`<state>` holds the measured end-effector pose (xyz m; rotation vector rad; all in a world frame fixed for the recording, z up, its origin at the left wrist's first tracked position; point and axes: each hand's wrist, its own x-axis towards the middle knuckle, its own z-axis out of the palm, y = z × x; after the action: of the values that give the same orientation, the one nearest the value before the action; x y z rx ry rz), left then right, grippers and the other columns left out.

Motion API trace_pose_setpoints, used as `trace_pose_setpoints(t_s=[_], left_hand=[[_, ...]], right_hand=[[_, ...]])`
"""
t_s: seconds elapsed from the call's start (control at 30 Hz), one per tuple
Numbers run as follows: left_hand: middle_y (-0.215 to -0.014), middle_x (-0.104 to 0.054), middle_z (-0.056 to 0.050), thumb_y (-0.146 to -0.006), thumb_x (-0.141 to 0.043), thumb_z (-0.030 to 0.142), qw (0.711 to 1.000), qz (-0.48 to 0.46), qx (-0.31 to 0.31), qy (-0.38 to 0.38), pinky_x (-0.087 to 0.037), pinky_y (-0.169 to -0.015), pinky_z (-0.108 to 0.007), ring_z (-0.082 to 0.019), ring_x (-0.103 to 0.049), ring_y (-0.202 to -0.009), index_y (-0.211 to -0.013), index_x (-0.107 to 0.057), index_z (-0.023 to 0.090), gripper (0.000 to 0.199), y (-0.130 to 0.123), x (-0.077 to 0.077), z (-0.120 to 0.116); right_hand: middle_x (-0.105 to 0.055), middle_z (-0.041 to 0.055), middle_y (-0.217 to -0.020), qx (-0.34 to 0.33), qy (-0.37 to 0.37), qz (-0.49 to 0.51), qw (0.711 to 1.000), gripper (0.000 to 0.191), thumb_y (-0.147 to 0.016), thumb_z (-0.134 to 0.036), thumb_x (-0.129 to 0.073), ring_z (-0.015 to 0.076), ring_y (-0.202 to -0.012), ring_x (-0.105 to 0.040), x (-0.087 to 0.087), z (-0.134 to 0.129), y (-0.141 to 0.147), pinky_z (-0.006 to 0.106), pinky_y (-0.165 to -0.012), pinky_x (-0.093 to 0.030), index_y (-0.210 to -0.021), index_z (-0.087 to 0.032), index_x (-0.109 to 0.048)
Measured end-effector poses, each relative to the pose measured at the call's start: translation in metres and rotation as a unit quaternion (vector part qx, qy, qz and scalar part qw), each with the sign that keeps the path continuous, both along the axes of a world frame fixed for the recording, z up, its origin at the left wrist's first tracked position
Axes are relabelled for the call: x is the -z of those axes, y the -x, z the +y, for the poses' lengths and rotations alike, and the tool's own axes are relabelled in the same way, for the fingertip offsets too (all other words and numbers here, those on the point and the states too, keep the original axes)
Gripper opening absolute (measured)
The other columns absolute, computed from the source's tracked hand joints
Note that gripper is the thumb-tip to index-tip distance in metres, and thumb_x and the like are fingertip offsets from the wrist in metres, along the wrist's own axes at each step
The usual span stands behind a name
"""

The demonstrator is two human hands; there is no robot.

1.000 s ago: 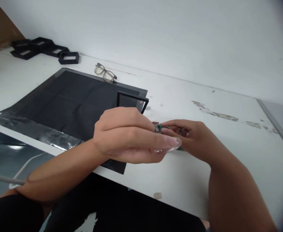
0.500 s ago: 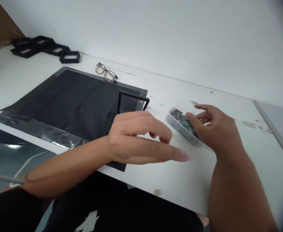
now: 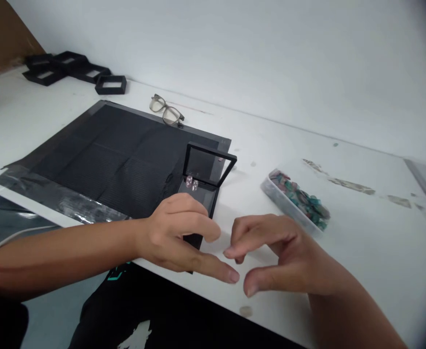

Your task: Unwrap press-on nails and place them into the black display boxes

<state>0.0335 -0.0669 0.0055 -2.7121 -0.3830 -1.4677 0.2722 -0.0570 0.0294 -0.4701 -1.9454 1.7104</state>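
Observation:
My left hand (image 3: 183,237) hovers over the front right part of the black mat (image 3: 125,155), its thumb stretched out and its fingers curled, with nothing seen in it. Close to its thumb tip, my right hand (image 3: 278,252) has thumb and fingers apart and holds nothing visible. An open black frame case (image 3: 228,169) stands on the mat behind my left hand, its lid raised. Two small glittery pieces (image 3: 192,182) lie in it near the hinge; my left hand hides part of it. The clear plastic box (image 3: 289,208) behind my right hand holds many green and pinkish pieces.
Eyeglasses (image 3: 166,110) lie just behind the mat. Several black rectangular frames (image 3: 111,85) sit at the back left by the wall. A small beige piece (image 3: 245,310) is near the table's front edge. Tape marks (image 3: 351,185) show to the right.
My right hand has left the plastic box and come down left, close to my left hand. My left hand has moved slightly down and left, uncovering more of the case. The view has shifted slightly.

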Motion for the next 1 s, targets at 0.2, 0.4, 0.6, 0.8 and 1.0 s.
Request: trace_pose_setpoints(t_s=[0.2, 0.4, 0.6, 0.8, 1.0], left_hand=[[-0.067, -0.054, 0.004, -0.076, -0.085, 0.028, 0.992, -0.011, 0.050, 0.114, -0.044, -0.058, -0.023, -0.008, -0.051, -0.064, -0.075, -0.079, 0.034, 0.009, -0.002, 0.006, 0.004], [-0.072, -0.060, 0.001, -0.086, -0.074, 0.021, 0.991, -0.017, 0.084, 0.099, -0.050, -0.062, -0.026, -0.011, -0.057, -0.068, -0.088, -0.079, 0.027, 0.008, -0.003, 0.000, 0.012], [-0.091, -0.071, -0.003, -0.088, -0.073, 0.028, 0.984, 0.099, 0.016, 0.144, -0.053, -0.079, -0.029, -0.014, -0.065, -0.085, -0.104, -0.072, 0.021, 0.018, 0.029, -0.014, 0.023], [-0.105, -0.071, -0.006, -0.099, -0.052, 0.050, 0.935, 0.285, -0.171, 0.121, -0.045, -0.076, -0.033, -0.020, -0.063, -0.091, -0.133, -0.063, 0.022, 0.045, 0.084, 0.003, 0.040], [-0.097, -0.070, -0.005, -0.101, -0.044, 0.053, 0.917, 0.311, -0.180, 0.172, -0.043, -0.076, -0.031, -0.018, -0.060, -0.089, -0.139, -0.060, 0.029, 0.047, 0.085, 0.012, 0.050]], right_hand=[[-0.075, 0.0008, -0.085, 0.027, -0.031, 0.003, 0.999, 0.053, -0.068, -0.016, -0.090, 0.0134, -0.075, -0.068, 0.007, -0.007, 0.013, 0.026, -0.070, -0.056, -0.117, -0.032, -0.077], [-0.073, -0.0027, -0.075, 0.068, -0.053, -0.054, 0.995, 0.032, -0.070, -0.020, -0.089, 0.0126, -0.068, -0.066, 0.001, -0.012, 0.015, 0.025, -0.066, -0.055, -0.099, -0.028, -0.077], [-0.058, -0.0047, -0.066, 0.298, -0.154, -0.115, 0.935, 0.030, -0.080, -0.027, -0.081, 0.0119, -0.059, -0.054, 0.015, -0.005, 0.007, 0.028, -0.060, -0.050, -0.109, -0.032, -0.074], [-0.058, -0.0036, -0.056, 0.346, -0.158, -0.276, 0.883, 0.028, -0.085, -0.043, -0.075, 0.0101, -0.046, -0.047, 0.023, 0.010, 0.035, 0.026, -0.044, -0.040, -0.104, -0.023, -0.076], [-0.059, -0.0031, -0.057, 0.362, -0.163, -0.335, 0.855, 0.038, -0.083, -0.053, -0.074, 0.0116, -0.049, -0.050, 0.032, 0.017, 0.052, 0.027, -0.047, -0.040, -0.108, -0.025, -0.077]])
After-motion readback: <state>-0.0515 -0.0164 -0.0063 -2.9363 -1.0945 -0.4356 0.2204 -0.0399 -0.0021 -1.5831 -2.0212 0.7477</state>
